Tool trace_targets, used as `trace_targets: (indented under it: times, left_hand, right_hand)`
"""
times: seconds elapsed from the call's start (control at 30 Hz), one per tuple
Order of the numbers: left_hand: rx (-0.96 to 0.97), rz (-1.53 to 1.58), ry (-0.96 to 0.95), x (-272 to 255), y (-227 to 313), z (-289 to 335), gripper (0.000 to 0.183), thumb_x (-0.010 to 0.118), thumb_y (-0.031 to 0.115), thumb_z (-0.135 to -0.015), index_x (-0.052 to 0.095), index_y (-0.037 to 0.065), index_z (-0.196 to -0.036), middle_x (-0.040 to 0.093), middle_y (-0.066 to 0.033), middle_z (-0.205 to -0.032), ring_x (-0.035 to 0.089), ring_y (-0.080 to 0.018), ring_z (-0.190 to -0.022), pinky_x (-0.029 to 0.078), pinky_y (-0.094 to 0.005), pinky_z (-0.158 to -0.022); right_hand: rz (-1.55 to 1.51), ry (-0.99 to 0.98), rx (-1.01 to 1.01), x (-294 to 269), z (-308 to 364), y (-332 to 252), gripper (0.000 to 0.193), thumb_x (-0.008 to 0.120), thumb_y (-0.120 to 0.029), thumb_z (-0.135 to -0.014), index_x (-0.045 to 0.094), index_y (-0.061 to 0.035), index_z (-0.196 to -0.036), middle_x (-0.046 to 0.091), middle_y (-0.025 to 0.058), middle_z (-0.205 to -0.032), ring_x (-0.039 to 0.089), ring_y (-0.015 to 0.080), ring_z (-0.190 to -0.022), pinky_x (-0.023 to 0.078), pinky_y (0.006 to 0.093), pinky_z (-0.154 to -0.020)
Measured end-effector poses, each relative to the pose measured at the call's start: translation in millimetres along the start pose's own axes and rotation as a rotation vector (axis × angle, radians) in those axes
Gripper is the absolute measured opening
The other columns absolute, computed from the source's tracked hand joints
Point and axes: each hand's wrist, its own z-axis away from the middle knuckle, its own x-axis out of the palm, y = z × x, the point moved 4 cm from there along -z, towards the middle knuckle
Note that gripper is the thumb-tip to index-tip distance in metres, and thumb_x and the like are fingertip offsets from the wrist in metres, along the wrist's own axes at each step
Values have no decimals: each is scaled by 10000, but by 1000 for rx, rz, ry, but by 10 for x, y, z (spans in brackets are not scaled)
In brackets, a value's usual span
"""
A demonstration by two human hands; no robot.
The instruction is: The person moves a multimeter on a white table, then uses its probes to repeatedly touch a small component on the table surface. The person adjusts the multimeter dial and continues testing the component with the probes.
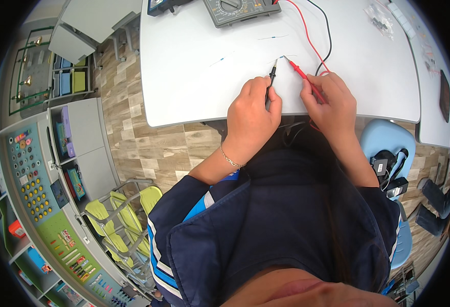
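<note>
Left resistor (222,59): lies alone on the white table (184,92), apart from the probes, presumably so its leads touch nothing else.
Multimeter (240,9): sits at the far edge of view, dial up, likely to keep the near surface free for both hands.
Left hand (254,113): thumb and forefinger pinch the black probe (272,77); remaining fingers curl in. The grip sits behind the tip, apparently for fine aim.
Upper resistor (273,37): lies beyond the probe tips, untouched.
Central resistor (282,57): lies on the table between the probe tips; contact is too small to confirm.
Red probe (307,81): slants inward, seemingly to approach from the opposite side.
Right hand (333,102): thumb and fingers pinch the red probe.
Black cord (330,41): curves slack, which should let the probe move.
</note>
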Motion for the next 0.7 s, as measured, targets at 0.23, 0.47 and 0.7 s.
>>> trace_targets:
  times: [0.23, 0.47, 0.7]
  left_hand:
    - [-4, -5, -11, 1, 0, -2, 168, 687, 42, -864, 646, -7, -1019, 601, -123, -738, 574, -246, -575, 487, -363, -540]
    - [-6, -6, -7, 0, 4, -1, 165, 686, 46, -866, 645, -7, -1017, 613, -131, -753, 586, -250, -584, 494, -364, -547]
    - [7, -8, 2, 7, -2, 3, 166, 684, 45, -866, 645, -5, -1019, 625, -135, -767, 607, -262, -599, 508, -370, -558]
  right_hand:
    - [10, -9, -12, -10, -8, -8, 106, 792, -72, -794, 724, -58, -875, 616, 54, -733, 605, 201, -582, 473, 315, -517]
    - [9, -2, -7, -5, -4, -9, 105, 790, -75, -794, 725, -62, -874, 619, 48, -736, 607, 192, -580, 475, 311, -514]
    - [19, -2, -13, -2, -2, 0, 111, 792, -77, -793, 723, -58, -878, 624, 47, -743, 607, 191, -577, 476, 309, -513]
